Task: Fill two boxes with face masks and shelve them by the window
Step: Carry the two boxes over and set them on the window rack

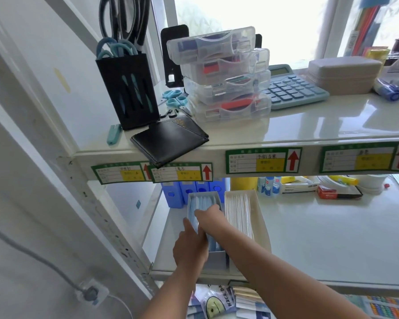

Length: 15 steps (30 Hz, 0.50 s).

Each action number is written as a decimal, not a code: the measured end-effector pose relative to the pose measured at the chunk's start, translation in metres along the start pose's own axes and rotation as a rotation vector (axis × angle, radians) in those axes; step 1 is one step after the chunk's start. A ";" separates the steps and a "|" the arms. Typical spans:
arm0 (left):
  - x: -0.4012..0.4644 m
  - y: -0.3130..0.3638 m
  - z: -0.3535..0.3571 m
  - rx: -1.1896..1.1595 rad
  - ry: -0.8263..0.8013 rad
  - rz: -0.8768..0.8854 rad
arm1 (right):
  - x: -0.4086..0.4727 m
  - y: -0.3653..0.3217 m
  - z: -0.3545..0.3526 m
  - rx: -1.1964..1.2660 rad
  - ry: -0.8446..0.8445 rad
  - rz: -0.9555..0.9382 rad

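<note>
Two long open boxes stand side by side on the lower shelf (320, 245) near the window. The left box (213, 196) holds blue face masks (202, 201) on edge. The right box (259, 217) is cream and packed with white masks (237, 210). My left hand (190, 245) is pressed against the near part of the blue mask stack, thumb on its left side. My right hand (209, 215) reaches across and lies on top of the blue masks, fingers curled into them. The near end of the left box is partly hidden by my hands.
Blue file holders (187, 192) stand behind the boxes. Small bottles (268, 184) and cartons (327, 192) sit further right on the same shelf. The upper shelf carries a black scissor holder (127, 88), a black wallet (168, 139), stacked clear cases (224, 72) and a calculator (290, 88).
</note>
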<state>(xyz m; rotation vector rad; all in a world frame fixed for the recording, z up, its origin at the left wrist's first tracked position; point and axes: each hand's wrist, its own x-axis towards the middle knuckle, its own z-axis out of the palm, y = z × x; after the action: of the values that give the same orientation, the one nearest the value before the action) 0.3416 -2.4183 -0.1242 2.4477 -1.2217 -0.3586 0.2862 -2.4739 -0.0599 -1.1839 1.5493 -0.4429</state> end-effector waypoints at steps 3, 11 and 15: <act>-0.001 0.000 0.000 0.002 -0.007 0.021 | 0.004 0.004 0.001 0.066 0.008 -0.008; 0.003 -0.004 0.000 -0.036 -0.034 0.052 | 0.014 0.017 0.003 0.237 -0.072 0.080; 0.006 -0.005 -0.003 -0.049 -0.082 0.071 | 0.017 0.015 0.002 0.265 -0.060 0.069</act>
<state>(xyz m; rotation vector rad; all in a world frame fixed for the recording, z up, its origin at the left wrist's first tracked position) 0.3494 -2.4194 -0.1245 2.3622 -1.3134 -0.4673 0.2824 -2.4812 -0.0807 -0.9290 1.4259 -0.5434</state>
